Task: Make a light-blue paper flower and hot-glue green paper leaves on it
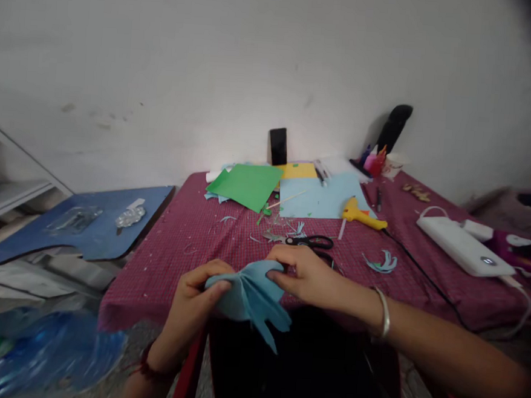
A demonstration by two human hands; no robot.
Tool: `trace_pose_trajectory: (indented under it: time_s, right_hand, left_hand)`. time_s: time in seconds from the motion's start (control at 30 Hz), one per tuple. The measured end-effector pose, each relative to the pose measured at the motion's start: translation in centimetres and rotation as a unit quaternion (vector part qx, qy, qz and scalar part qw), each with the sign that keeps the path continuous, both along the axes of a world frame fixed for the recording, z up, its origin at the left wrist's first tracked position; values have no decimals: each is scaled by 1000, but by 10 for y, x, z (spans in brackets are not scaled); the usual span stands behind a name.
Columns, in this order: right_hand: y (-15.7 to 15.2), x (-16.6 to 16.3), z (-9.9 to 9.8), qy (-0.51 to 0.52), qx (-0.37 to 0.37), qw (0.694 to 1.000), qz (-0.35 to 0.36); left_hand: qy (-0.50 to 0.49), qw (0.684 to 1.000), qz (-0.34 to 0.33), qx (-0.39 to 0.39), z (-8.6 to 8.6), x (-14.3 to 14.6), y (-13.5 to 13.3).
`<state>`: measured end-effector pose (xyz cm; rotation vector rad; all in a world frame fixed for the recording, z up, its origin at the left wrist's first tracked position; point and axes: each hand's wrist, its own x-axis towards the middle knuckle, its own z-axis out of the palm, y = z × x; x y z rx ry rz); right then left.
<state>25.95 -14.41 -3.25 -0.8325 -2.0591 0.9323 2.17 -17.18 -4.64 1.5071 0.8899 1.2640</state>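
Observation:
Between my two hands is a piece of light blue paper [252, 292], gathered into folds at its middle, with cut strips hanging from its lower right. My left hand [200, 288] pinches its left side between thumb and fingers. On the right side, my right hand [303, 274] grips the upper edge the same way. The paper hangs at the table's front edge, over my lap. Just beyond my hands lie black-handled scissors [310, 241], partly covered by my right hand. Thin pale blue paper strips [297, 230] lie behind the scissors.
A yellow glue gun [362, 215] rests right of centre, its black cord running forward. Green sheets [250, 186] and a light blue sheet [324, 197] lie at the back. A phone [278, 146] leans on the wall. A white power bank [464, 246] sits at right.

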Motion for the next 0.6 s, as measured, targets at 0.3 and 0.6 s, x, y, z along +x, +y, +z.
trace_pose_trajectory:
  time_s: [0.3,0.6]
  right_hand:
    - [47,-17,-30,246,-284,927,7]
    - [62,-20,-14,280,-168,943,-59]
  left_hand:
    - [-186,959,67,-204,0,23,12]
    - [58,978,196,33,-26,16,28]
